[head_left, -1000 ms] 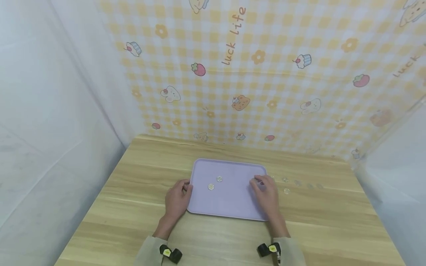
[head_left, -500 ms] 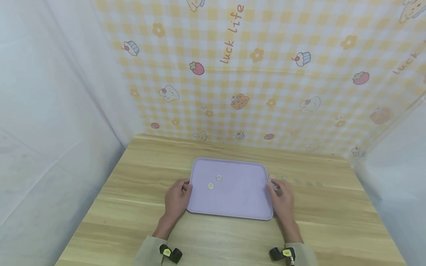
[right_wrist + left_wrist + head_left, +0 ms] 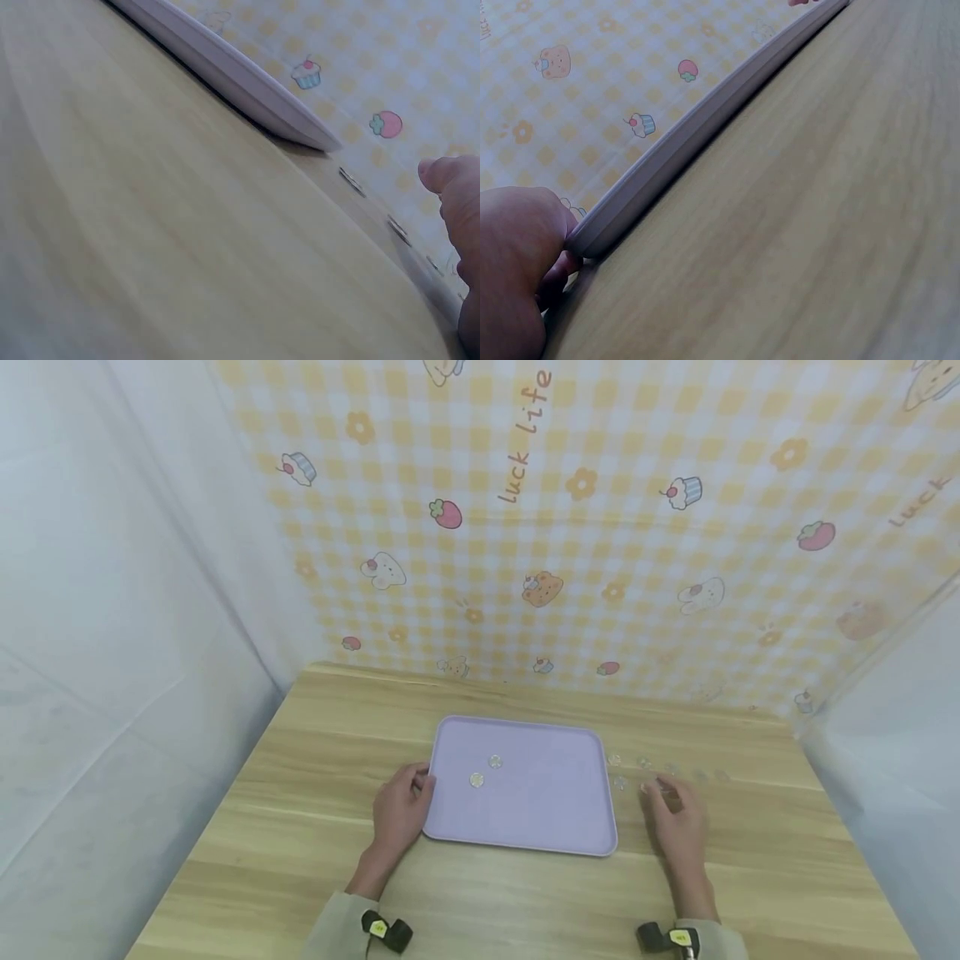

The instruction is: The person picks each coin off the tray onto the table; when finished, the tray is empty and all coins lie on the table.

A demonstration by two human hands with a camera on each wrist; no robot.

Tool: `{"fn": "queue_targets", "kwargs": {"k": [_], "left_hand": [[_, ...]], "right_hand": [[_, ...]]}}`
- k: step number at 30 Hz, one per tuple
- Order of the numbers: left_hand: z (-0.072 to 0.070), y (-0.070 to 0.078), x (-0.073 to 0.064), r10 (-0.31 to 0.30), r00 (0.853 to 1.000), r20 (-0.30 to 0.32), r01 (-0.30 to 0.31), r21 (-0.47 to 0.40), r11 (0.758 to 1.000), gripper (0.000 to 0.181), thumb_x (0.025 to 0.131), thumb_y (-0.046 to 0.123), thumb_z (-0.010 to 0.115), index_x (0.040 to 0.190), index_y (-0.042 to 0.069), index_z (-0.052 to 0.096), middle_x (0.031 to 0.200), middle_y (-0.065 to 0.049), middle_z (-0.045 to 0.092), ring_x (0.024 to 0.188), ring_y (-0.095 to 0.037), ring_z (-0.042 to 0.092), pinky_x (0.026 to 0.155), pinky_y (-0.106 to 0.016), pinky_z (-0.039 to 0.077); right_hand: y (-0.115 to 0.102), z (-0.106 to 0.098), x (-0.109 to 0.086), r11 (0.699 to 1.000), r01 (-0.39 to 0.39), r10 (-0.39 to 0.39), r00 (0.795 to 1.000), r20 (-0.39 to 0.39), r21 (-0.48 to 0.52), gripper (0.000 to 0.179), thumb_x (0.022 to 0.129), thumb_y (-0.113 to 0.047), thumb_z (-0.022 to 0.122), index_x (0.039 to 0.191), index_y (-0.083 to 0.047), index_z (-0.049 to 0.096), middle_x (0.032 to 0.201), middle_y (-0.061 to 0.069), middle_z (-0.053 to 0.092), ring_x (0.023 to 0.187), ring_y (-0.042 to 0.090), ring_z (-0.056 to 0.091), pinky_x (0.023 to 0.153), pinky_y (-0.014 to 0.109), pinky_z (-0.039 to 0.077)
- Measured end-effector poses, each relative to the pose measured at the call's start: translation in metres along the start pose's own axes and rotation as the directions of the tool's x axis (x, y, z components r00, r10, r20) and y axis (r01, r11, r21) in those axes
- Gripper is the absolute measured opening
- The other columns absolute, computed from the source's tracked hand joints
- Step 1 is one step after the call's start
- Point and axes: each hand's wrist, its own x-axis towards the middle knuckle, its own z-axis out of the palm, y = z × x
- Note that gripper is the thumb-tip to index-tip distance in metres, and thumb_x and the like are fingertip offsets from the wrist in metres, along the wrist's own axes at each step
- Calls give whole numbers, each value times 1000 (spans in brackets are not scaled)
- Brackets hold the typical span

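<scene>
A lilac tray (image 3: 525,802) lies on the wooden table with two small silvery coins (image 3: 477,780) on its left half. My left hand (image 3: 399,810) grips the tray's left edge, thumb at the rim and fingers partly hidden; the left wrist view shows that hand (image 3: 517,262) against the tray's corner. To the right of the tray, my right hand (image 3: 681,827) hovers with bent fingers and a gap behind its thumb. Its thumb tip is by a coin (image 3: 645,787), and whether it touches is unclear. In the right wrist view, the thumb (image 3: 450,180) stands above the table.
Several more coins (image 3: 644,762) lie in loose rows right of the tray, some faint against the wood (image 3: 540,902). A yellow checked cloth (image 3: 540,543) hangs behind the table. White sheets (image 3: 112,652) enclose the left and right sides.
My right hand has moved rightward from over the tray, past its right edge, to the coins on the table. The left hand has stayed at the tray's left edge.
</scene>
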Motion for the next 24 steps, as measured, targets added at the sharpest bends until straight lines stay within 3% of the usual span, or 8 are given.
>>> {"fn": "queue_targets", "kwargs": {"k": [5,9,14,24], "left_hand": [[0,0,0,3,1000,-4,-3,-2,1000,24,91,20,69,111,8,72,77,2,66,55,-6,45,65,-29,38],[-1,1,0,0,1000,-1,0,-3,1000,23,92,20,69,111,8,72,77,2,66,55,-7,45,64,-29,37],[-2,2,-1,-8,1000,3,8,-2,1000,24,91,20,69,111,8,72,77,3,67,54,-6,45,63,-28,37],[-2,2,0,-27,999,20,27,2,1000,26,91,21,70,114,8,72,78,3,66,54,-6,45,62,-28,36]], "right_hand": [[11,-13,8,999,-15,17,999,41,-45,38,97,-29,65,126,-4,64,121,15,63,109,22,56,96,43,45],[20,-23,10,995,36,-31,998,51,-98,35,96,-25,66,121,0,65,121,22,62,118,37,54,102,56,39],[23,-26,11,979,123,-115,992,56,-162,29,95,-19,68,115,2,67,116,24,65,115,41,55,102,57,37],[23,-26,12,970,127,-116,991,65,-205,31,94,-22,69,115,1,68,116,24,66,116,40,55,103,57,36]]}}
